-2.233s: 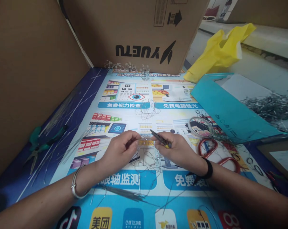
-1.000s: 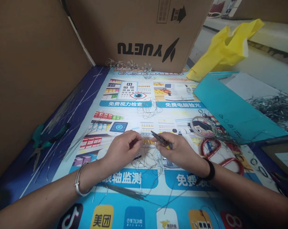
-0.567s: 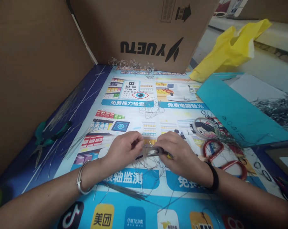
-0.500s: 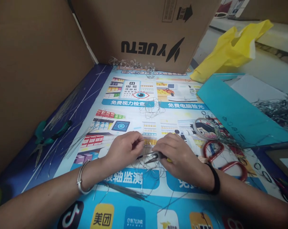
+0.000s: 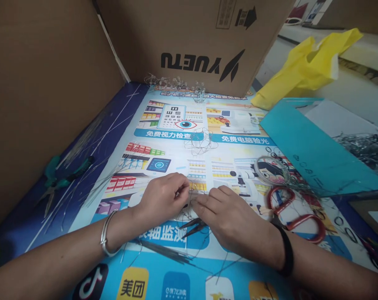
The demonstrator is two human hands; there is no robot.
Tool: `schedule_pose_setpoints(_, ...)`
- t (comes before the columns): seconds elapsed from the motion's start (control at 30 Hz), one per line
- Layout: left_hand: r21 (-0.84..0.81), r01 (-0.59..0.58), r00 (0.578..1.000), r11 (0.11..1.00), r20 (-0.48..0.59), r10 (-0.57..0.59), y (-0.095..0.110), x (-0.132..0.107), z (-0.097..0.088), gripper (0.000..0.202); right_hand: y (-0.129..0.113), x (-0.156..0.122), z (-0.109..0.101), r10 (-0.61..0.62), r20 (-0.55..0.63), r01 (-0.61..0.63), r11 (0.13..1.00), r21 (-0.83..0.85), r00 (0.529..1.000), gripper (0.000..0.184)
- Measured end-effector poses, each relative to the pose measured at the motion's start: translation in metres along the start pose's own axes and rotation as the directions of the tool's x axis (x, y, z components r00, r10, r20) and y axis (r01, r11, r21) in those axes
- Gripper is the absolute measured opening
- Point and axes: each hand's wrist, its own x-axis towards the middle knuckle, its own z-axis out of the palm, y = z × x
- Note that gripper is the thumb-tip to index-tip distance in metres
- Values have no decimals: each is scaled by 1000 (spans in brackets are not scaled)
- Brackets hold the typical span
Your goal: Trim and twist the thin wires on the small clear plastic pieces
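Note:
Thin bent wire (image 5: 193, 187) rises between my two hands, its loops partly hidden by fingers. My left hand (image 5: 165, 196), a silver bangle on its wrist, is closed in a pinch on this wire. Close beside it, my right hand (image 5: 228, 218) has the pliers (image 5: 195, 227) tucked in its palm, the jaws slightly apart and pointing left. The fingertips of that hand reach to the wire; whether they grip it I cannot tell. Below lies a bundle of straight wires (image 5: 167, 251). Farther back sits a shaped wire piece (image 5: 200, 141).
Teal-handled pliers (image 5: 59, 177) and loose wires lie left. Red-handled scissors (image 5: 297, 214) and a tape roll (image 5: 272, 170) are right, near a teal folder (image 5: 317, 154) with wire scraps. Cardboard (image 5: 189, 37) walls the back and left; a yellow bag (image 5: 304, 62) is behind right.
The plier jaws have dropped away from the wire and swung down into the right palm. My right fingertips have moved left, closer to my left hand, which stays nearly still.

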Motion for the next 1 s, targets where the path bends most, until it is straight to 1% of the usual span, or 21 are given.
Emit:
schedule_pose_setpoints(0.1, -2, -7, 1000, 1000, 4, 7, 0, 0, 0, 7, 0, 1, 1, 22, 14, -22, 1000, 13, 1000, 24)
schedule_pose_setpoints(0.23, 6, -11, 1000, 1000, 15, 11, 0, 0, 0, 7, 3, 1, 2, 60, -2, -60, 993, 104, 998, 28)
schedule_pose_setpoints(0.33, 2, -18, 1000, 1000, 10, 18, 0, 0, 0, 8, 7, 1, 5, 83, -40, -76, 984, 160, 996, 31)
schedule_pose_setpoints(0.4, 5, -22, 1000, 1000, 7, 22, 0, -1, 1, 7, 10, 2, 8, 85, -90, -69, 982, 174, 992, 25)
schedule_pose_setpoints(0.5, 22, -22, 1000, 1000, 2, 22, 0, -3, 1, 7, 12, 3, 13, 51, -174, -22, 986, 163, 983, 13)
schedule_pose_setpoints(0.6, 34, -37, 999, 999, 0, 37, 0, -4, 2, 7, 12, 3, 16, -18, -246, 43, 994, 96, 969, 14)
schedule_pose_setpoints(0.67, 52, -56, 998, 997, -5, 56, 1, -4, 3, 7, 12, 4, 17, -71, -271, 86, 995, 43, 960, 14)
schedule_pose_setpoints(0.8, 81, -87, 996, 993, -9, 88, 2, -3, 3, 9, 12, 4, 18, -146, -244, 144, 989, -24, 959, 17)
schedule_pose_setpoints(1.0, 94, -73, 997, 993, 28, 71, 3, -2, 4, 11, 14, 5, 22, -156, -207, 157, 988, -13, 966, 13)
